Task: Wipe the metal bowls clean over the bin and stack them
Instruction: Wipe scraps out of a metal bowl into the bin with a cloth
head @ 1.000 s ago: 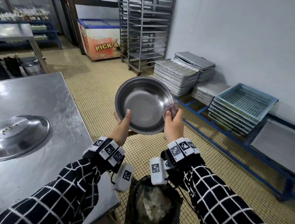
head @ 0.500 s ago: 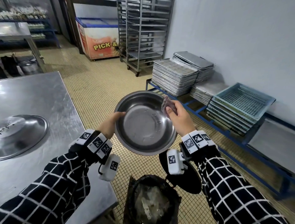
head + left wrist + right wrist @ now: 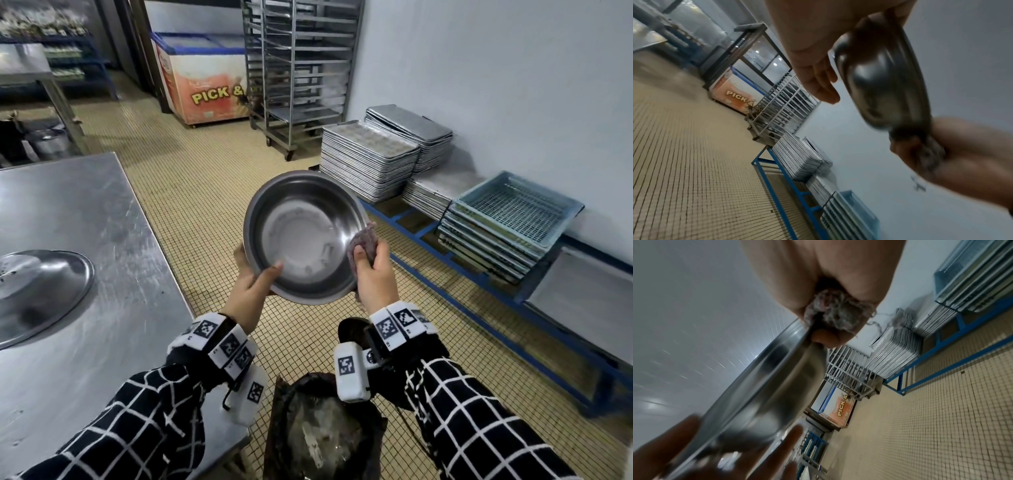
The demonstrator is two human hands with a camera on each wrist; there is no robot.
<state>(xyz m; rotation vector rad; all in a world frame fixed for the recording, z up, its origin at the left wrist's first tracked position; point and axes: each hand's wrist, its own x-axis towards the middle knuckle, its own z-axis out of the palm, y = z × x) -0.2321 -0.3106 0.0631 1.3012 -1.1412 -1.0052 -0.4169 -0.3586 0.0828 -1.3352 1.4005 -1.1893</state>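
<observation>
A round metal bowl [image 3: 301, 236] is held tilted toward me in the air, above and beyond the bin [image 3: 322, 435]. My left hand [image 3: 251, 286] grips its lower left rim, thumb inside and fingers behind. My right hand [image 3: 371, 270] pinches a greyish cloth [image 3: 361, 241] against the bowl's right rim. In the left wrist view the bowl's underside [image 3: 884, 84] shows beside my left hand [image 3: 818, 76]. The right wrist view shows the cloth [image 3: 836, 313] bunched over the rim of the bowl [image 3: 764, 374]. Another upturned metal bowl [image 3: 37, 291] lies on the steel table [image 3: 96, 219].
The black-lined bin stands on the tiled floor next to the table's near corner. A low blue rack [image 3: 479, 277] along the right wall carries stacked baking trays [image 3: 370, 159] and blue crates [image 3: 513, 219]. A tall trolley rack [image 3: 294, 68] and a chest freezer [image 3: 202, 75] stand behind.
My right hand with the cloth slid from the bowl's upper right rim down to its right side. My left hand shifted along the rim to the lower left, thumb now inside.
</observation>
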